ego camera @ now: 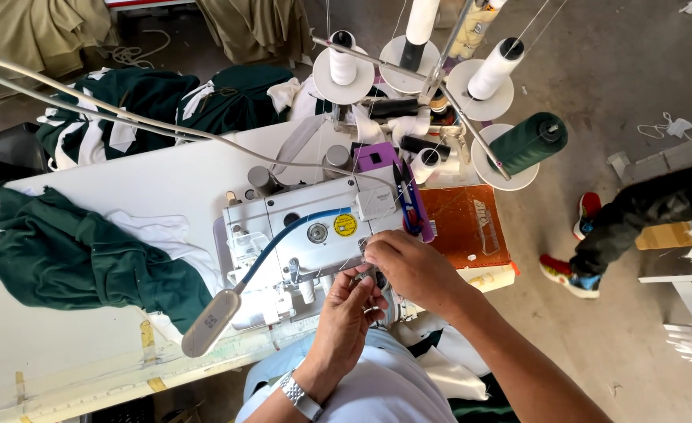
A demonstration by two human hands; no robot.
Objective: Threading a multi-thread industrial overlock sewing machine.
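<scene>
Both my hands are at the front right side of a white overlock sewing machine [315,227]. My left hand [350,309], with a metal watch on its wrist, has its fingers pinched together just below the machine's lower right corner. My right hand [409,266] rests against that corner, fingertips curled and pinched as if on a fine thread, which is too thin to see. A small lamp head [211,323] on a blue flexible arm hangs in front of the machine.
Dark green fabric [88,262] lies piled on the white table [166,176] at left. Several thread cones, white [496,69] and dark green [528,142], stand on a rack behind. Purple snips [411,204] lie on an orange box [463,227]. Another person's legs [628,227] are at right.
</scene>
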